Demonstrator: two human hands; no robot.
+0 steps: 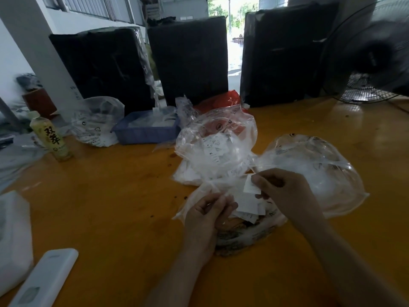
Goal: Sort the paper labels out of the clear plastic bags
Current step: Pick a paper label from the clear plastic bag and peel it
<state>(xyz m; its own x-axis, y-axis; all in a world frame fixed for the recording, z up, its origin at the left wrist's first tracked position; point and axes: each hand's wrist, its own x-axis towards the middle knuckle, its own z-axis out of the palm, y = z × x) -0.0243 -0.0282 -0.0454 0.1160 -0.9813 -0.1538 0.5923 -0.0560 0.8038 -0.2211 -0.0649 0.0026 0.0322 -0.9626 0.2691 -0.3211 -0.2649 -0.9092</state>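
A clear plastic bag (243,231) holding several white paper labels lies on the orange table in front of me. My left hand (204,216) pinches the bag's thin plastic edge at its left side. My right hand (285,191) pinches a small white paper label (250,187) just above the bag's opening. More loose labels (247,207) lie inside the bag between my hands. Behind it sits a second clear bag (218,149) full of labels. A puffed clear bag (316,167) lies to the right, under my right hand.
A blue plastic tray (146,132) with white pieces stands at the back centre, beside another clear bag (97,122). A yellow drink bottle (52,138) stands at the left. Three black wrapped bales (190,58) line the back. A fan (371,54) is at the right. A white remote-shaped object (44,278) lies near left.
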